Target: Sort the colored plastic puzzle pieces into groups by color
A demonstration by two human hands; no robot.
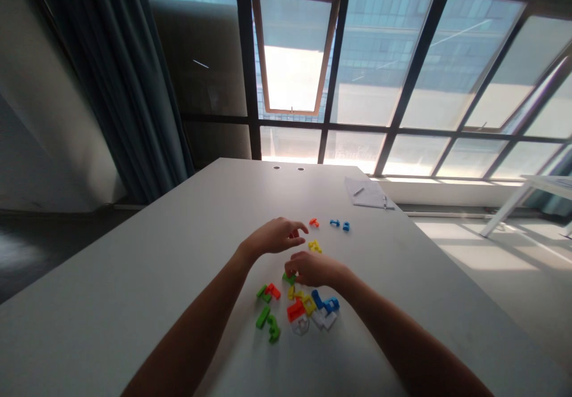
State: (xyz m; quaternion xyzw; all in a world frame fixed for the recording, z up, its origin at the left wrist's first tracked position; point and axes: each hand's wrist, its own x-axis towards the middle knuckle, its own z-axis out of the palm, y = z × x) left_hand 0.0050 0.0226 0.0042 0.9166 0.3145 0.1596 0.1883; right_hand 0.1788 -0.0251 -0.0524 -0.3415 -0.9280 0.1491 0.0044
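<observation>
Small plastic puzzle pieces in bright colours lie on a pale grey table [134, 307]. My left hand [272, 236] curves over a red piece [294, 234], which its fingers partly hide. My right hand [315, 269] sits lower, its fingertips down on a green piece [289, 278]. Below it is a loose cluster of green, red, yellow, blue and clear pieces, including a clear hexagonal piece [300, 325]. Just beyond my hands are a yellow piece [314, 246], an orange piece [314, 222] and two small blue pieces [340, 224].
Papers with a pen [369, 193] lie at the table's far right corner. Two small holes mark the far edge. Beyond it stand large paned windows [402, 69] and a dark curtain [134, 81]. A white table frame [527, 200] stands on the floor at right.
</observation>
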